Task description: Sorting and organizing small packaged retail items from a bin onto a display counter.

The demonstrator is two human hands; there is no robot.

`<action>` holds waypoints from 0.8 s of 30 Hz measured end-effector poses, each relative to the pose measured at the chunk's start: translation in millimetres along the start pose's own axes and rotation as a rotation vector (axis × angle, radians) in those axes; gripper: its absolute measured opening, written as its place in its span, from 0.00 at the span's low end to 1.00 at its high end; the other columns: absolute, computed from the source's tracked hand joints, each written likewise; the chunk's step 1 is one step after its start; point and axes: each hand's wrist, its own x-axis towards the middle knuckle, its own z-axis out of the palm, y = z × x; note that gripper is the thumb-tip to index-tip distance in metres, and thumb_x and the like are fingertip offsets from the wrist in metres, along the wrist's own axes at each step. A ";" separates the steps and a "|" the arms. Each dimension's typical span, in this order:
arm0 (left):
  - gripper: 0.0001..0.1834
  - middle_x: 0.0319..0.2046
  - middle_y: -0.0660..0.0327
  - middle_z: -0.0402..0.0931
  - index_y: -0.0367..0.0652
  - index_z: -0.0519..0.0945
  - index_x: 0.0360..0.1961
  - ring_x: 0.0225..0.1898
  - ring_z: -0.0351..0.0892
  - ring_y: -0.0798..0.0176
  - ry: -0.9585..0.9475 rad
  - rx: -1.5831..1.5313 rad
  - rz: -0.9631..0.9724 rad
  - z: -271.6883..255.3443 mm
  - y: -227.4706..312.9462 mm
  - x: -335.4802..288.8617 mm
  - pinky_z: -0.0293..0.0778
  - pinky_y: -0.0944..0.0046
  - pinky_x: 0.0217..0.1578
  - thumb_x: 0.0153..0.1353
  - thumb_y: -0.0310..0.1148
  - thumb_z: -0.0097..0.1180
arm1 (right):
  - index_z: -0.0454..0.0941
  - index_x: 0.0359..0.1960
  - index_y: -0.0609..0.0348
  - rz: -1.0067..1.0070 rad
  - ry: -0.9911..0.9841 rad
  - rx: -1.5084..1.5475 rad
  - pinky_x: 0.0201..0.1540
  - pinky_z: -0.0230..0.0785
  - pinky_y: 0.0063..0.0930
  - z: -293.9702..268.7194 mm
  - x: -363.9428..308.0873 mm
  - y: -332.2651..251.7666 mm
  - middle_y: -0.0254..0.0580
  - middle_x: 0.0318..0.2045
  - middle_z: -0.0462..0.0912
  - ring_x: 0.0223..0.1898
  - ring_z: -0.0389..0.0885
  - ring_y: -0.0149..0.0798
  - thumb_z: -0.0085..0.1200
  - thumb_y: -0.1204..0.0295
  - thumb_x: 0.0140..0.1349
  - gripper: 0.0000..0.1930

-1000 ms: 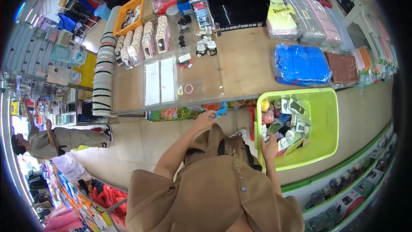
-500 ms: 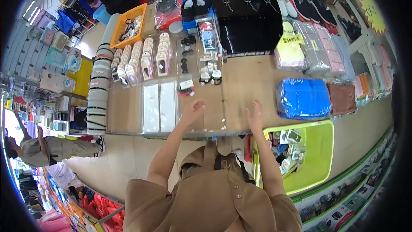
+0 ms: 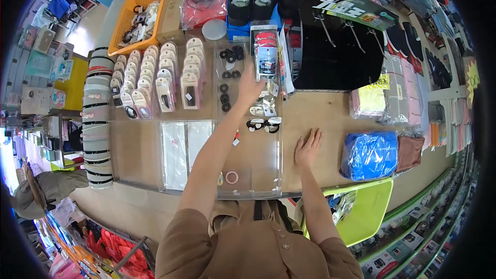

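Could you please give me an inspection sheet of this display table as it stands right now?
Surface: wooden table with clear dividers.
Job's things: carded packets, upright in a clear tray.
Clutter: orange basket, rows of carded clips, black rings, blue bundle, green bin.
Hands: left hand stretched to the packets, touching them or not I cannot tell; right hand flat on the table, empty.
Cables: nothing seen.
Surroundings: shop shelves; another person at lower left.
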 end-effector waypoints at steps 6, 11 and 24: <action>0.41 0.50 0.37 0.59 0.28 0.54 0.56 0.52 0.60 0.40 0.149 0.018 -0.080 43.1 -32.5 42.2 0.58 0.55 0.54 0.43 0.35 0.58 | 0.59 0.55 0.64 -0.033 -0.038 -0.006 0.60 0.45 0.49 -4.2 8.9 -14.7 0.58 0.59 0.54 0.60 0.50 0.58 0.46 0.68 0.55 0.26; 0.41 0.48 0.40 0.59 0.30 0.52 0.58 0.52 0.60 0.42 0.078 -0.079 -0.280 44.6 -0.7 47.1 0.60 0.54 0.52 0.44 0.34 0.56 | 0.58 0.55 0.66 -0.026 -0.038 -0.048 0.59 0.45 0.49 -5.8 7.7 -9.7 0.59 0.58 0.54 0.60 0.51 0.59 0.45 0.68 0.55 0.26; 0.37 0.46 0.43 0.57 0.36 0.55 0.54 0.49 0.60 0.41 0.160 -0.219 -0.233 39.9 -4.4 57.5 0.59 0.54 0.51 0.41 0.27 0.57 | 0.56 0.56 0.65 -0.067 -0.033 -0.102 0.58 0.46 0.51 -3.9 10.8 -15.5 0.59 0.58 0.55 0.59 0.52 0.59 0.43 0.68 0.56 0.26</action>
